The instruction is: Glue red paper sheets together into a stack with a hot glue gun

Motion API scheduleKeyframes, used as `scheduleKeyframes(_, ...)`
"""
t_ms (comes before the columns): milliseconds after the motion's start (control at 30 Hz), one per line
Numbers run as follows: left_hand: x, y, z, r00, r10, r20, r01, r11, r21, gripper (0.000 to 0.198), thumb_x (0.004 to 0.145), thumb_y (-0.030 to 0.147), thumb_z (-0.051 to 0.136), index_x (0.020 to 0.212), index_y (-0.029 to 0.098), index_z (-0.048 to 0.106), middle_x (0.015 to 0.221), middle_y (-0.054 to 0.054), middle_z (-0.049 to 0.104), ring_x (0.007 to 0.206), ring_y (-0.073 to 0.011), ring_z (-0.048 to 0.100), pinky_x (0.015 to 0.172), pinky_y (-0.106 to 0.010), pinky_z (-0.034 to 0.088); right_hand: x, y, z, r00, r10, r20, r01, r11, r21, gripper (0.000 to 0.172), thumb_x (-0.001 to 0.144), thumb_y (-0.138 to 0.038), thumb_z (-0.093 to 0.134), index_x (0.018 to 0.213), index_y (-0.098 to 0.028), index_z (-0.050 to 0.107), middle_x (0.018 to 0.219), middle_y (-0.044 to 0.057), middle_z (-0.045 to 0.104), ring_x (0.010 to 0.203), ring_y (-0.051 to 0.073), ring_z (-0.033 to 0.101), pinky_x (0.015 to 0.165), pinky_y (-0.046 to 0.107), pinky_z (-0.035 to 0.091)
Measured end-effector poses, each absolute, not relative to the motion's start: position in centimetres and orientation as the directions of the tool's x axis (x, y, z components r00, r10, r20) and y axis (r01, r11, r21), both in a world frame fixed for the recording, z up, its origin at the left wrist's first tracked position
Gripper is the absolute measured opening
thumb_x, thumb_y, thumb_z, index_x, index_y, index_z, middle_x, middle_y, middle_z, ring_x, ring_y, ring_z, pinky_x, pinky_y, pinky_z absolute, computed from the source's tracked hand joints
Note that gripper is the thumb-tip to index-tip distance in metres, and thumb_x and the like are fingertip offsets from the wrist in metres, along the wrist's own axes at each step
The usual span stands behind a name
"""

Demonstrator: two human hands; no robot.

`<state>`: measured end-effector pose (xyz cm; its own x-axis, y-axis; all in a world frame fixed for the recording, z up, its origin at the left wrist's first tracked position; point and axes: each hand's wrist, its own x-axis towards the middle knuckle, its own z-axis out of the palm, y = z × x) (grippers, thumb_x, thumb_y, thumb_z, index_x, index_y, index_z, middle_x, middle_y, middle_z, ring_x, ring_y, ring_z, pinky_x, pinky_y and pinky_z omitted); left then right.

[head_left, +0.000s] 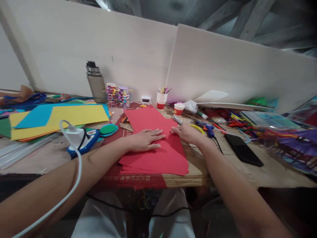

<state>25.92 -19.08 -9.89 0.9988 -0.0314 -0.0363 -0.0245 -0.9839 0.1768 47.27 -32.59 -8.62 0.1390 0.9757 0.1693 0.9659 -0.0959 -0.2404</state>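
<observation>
Several sheets of red paper (146, 158) lie in a loose, uneven stack on the cardboard at the table's front. My left hand (146, 140) rests flat on the stack, palm down, with its fingers stretched to the right. At the stack's right edge, my right hand (186, 133) has its fingers bent and pressed together on the red paper; its thumb is partly hidden. A yellow-handled tool (198, 128) lies just beyond that hand. Under the sheets, the red-printed cardboard (111, 172) shows at the left and front.
Yellow paper (79, 114), a blue-and-white device (85, 142) and a white cable (79, 165) are on the left. A bottle (96, 82), a paper cup of pens (161, 100) and another cup (178, 109) stand behind. A phone (242, 149) and craft supplies lie right.
</observation>
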Motion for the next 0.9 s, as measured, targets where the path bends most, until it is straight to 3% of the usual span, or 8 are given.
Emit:
scheduleKeyframes(200, 25.7, -18.9, -9.6, 0.998, -0.047, -0.037, -0.039, -0.98, 0.194, 0.065, 0.092, 0.059, 0.031, 0.148, 0.027, 0.025, 0.156, -0.005, 0.017, 0.144, -0.0228, 0.016, 0.115, -0.039, 0.012, 47.6, -32.3, -8.6, 0.163, 0.985, 0.059, 0.934, -0.135, -0.332, 0.061, 0.094, -0.058, 0.028, 0.093, -0.019, 0.076, 0.098, 0.01, 0.073, 0.093, 0.024, 0.068, 0.083, 0.03, 0.047)
scheduleKeyframes(300, 25.6, -18.5, -9.0, 0.998, -0.044, -0.037, -0.031, -0.955, 0.295, 0.058, 0.094, 0.056, 0.028, 0.143, 0.027, 0.039, 0.155, -0.003, 0.024, 0.143, -0.0216, 0.021, 0.115, -0.036, 0.016, 47.6, -32.2, -8.6, 0.161, 0.984, 0.078, 0.912, -0.118, -0.392, 0.059, 0.094, -0.056, 0.03, 0.088, -0.019, 0.076, 0.097, 0.01, 0.074, 0.093, 0.024, 0.068, 0.085, 0.032, 0.047)
scheduleKeyframes(400, 25.8, -18.1, -8.7, 1.0, 0.016, 0.016, 0.008, -0.906, 0.424, 0.055, 0.096, 0.054, 0.023, 0.123, 0.024, 0.061, 0.147, -0.003, 0.042, 0.132, -0.0187, 0.041, 0.109, -0.03, 0.029, 47.5, -32.0, -8.8, 0.209, 0.965, 0.159, 0.896, -0.123, -0.427, 0.057, 0.095, -0.052, 0.031, 0.079, -0.019, 0.075, 0.088, 0.009, 0.074, 0.084, 0.023, 0.068, 0.081, 0.033, 0.049)
scheduleKeyframes(500, 26.3, -17.8, -9.2, 0.983, 0.128, 0.133, 0.057, -0.897, 0.438, 0.054, 0.094, 0.055, 0.029, 0.108, 0.02, 0.068, 0.13, -0.006, 0.059, 0.118, -0.0175, 0.054, 0.102, -0.027, 0.037, 47.2, -31.5, -9.1, 0.211, 0.916, 0.34, 0.895, -0.042, -0.443, 0.052, 0.095, -0.05, 0.032, 0.095, -0.018, 0.073, 0.098, 0.009, 0.073, 0.093, 0.022, 0.066, 0.086, 0.035, 0.048)
scheduleKeyframes(600, 26.7, -18.0, -10.2, 0.975, 0.153, 0.161, 0.097, -0.946, 0.31, 0.059, 0.09, 0.058, 0.039, 0.128, 0.016, 0.056, 0.142, -0.01, 0.048, 0.131, -0.0222, 0.041, 0.109, -0.034, 0.028, 46.7, -31.1, -9.6, 0.107, 0.898, 0.427, 0.891, 0.103, -0.441, 0.055, 0.094, -0.053, 0.03, 0.123, -0.018, 0.061, 0.133, 0.01, 0.056, 0.125, 0.022, 0.049, 0.105, 0.039, 0.036)
scheduleKeyframes(733, 26.9, -18.6, -10.9, 0.986, 0.165, -0.023, 0.166, -0.977, 0.131, 0.07, 0.093, 0.058, 0.029, 0.148, 0.016, 0.025, 0.156, -0.011, 0.016, 0.144, -0.0253, 0.013, 0.114, -0.045, 0.012, 45.8, -30.8, -10.6, -0.033, 0.956, 0.293, 0.895, 0.159, -0.417, 0.073, 0.093, -0.062, 0.019, 0.146, -0.014, 0.033, 0.154, 0.01, 0.025, 0.143, 0.021, 0.017, 0.116, 0.042, 0.015)
scheduleKeyframes(900, 26.8, -18.9, -11.0, 0.984, 0.162, -0.076, 0.17, -0.98, 0.104, 0.071, 0.093, 0.058, 0.025, 0.15, 0.016, 0.019, 0.156, -0.011, 0.013, 0.144, -0.0236, 0.012, 0.114, -0.043, 0.01, 45.2, -30.5, -11.3, -0.109, 0.993, 0.033, 0.937, 0.114, -0.331, 0.078, 0.092, -0.063, 0.021, 0.149, -0.009, 0.023, 0.154, 0.015, 0.02, 0.143, 0.024, 0.014, 0.116, 0.046, 0.012)
